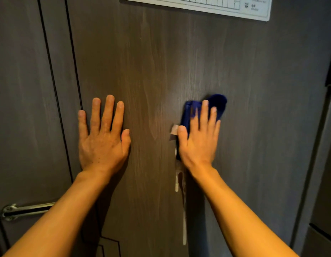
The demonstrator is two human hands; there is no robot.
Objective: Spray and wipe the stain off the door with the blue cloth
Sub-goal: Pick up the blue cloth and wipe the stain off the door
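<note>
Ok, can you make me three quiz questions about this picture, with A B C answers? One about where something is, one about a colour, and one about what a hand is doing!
1. Where is the metal door handle?
A. lower left
B. top right
C. dead centre

2. What colour is the cloth?
A. yellow
B. blue
C. white

3. What is the left hand doing?
A. squeezing a bottle
B. pulling the handle
C. resting flat and open on the door

Answers:
1 A, the handle sits low at the left edge, below the left forearm.
2 B, dark blue cloth pokes out above the right hand, which presses it on the door beside the pale drips of the stain.
3 C, its fingers are spread on the wood and hold nothing.
</note>
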